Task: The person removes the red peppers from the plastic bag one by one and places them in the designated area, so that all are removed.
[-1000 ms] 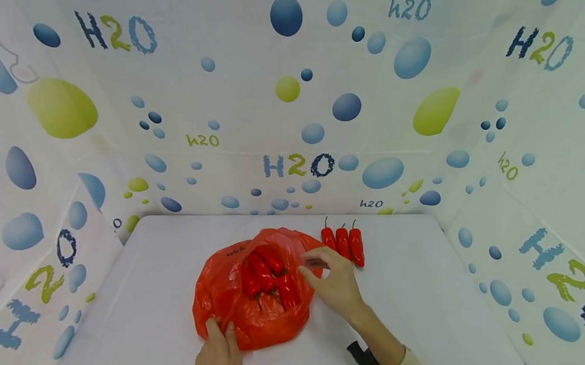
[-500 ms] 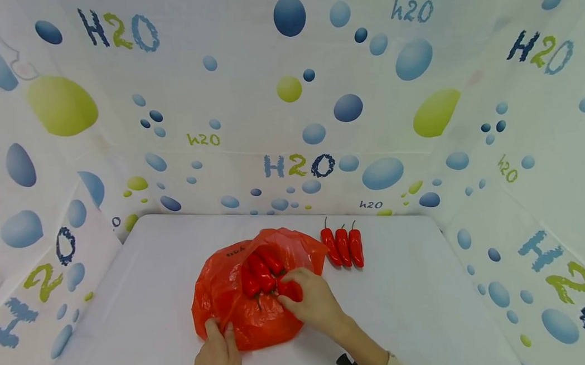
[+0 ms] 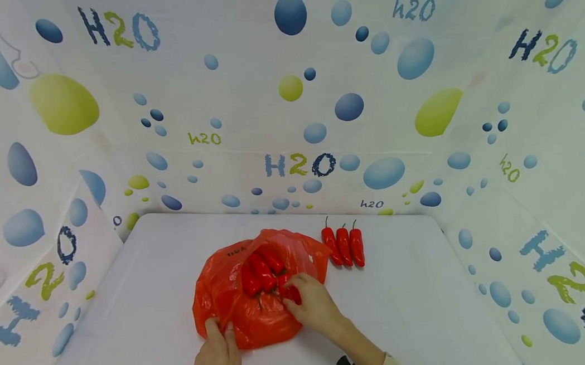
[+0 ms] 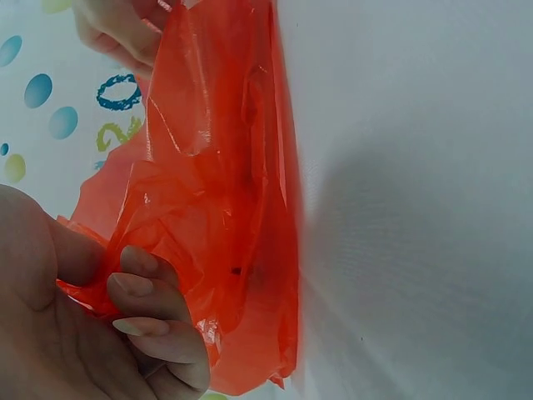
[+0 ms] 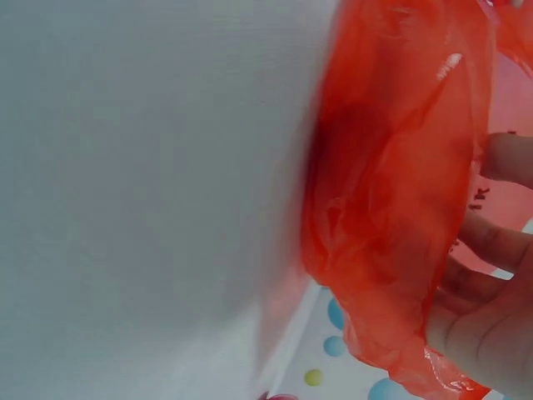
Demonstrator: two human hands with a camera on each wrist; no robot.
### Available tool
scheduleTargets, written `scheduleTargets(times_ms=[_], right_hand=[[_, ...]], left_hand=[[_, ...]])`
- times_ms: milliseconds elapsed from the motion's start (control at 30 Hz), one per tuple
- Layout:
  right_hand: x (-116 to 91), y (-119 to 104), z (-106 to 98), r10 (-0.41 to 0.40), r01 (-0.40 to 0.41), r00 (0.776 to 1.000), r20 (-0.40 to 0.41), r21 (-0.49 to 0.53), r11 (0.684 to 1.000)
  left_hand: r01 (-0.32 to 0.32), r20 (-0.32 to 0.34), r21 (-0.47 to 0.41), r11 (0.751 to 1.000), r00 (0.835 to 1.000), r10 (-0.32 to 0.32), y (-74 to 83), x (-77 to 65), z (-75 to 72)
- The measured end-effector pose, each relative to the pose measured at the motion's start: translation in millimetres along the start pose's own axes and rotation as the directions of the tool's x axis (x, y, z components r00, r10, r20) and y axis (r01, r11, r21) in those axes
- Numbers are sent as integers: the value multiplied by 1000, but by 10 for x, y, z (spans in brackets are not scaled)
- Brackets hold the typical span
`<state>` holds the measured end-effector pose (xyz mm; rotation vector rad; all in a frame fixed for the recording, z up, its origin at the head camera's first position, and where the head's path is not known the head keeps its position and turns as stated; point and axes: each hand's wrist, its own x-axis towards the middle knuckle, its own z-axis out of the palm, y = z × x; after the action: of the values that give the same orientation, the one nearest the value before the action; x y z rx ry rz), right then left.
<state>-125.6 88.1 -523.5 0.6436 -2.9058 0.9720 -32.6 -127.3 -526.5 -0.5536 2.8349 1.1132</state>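
An orange-red plastic bag [image 3: 261,332] lies on the table with its mouth spread open towards me. Several red chili peppers [image 3: 261,271] show inside it, stems pointing to the front. My left hand [image 3: 216,357] pinches the bag's front-left edge between thumb and fingers; the left wrist view shows the thin plastic [image 4: 208,125] bunched in the grip. Reaching over the right rim, my right hand [image 3: 316,305] has thumb and fingertips around a red chili pepper [image 3: 283,284] in the bag. In the right wrist view the bag's side [image 5: 391,167] hides that pepper.
Three red chili peppers [image 3: 343,246] lie side by side behind the bag to the right, stems to the back. The white table [image 3: 419,286] ends at a curtain [image 3: 217,98] printed with drops and "H2O", which encloses the back and both sides.
My right hand has moved left and down from the bag's right rim to the pepper inside, uncovering the three loose peppers. The left hand keeps its hold on the bag.
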Motion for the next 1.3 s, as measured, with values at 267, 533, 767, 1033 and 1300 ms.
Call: scheduleTargets(times_ms=[267,533,767,1033,1300], right_hand=[[-5,51,48,67,-66,998,13,-38,997],[24,116,142,82,-80,996,20,-80,994],[23,120,184,105,-102,994,26,-115,988],[16,111,178,124,-118,991,45,-121,986],[9,86,147,156,-152,986,64,-63,986]], left_hand=[[14,21,8,1000,1000,-14,27,0,9],[-17,6,4,1000,1000,17,7,-2,22],[-43,-41,8,999,998,43,-6,-19,34],[-41,-49,5,999,998,41,3,-30,57],[-28,-39,7,1000,999,28,30,-49,34]])
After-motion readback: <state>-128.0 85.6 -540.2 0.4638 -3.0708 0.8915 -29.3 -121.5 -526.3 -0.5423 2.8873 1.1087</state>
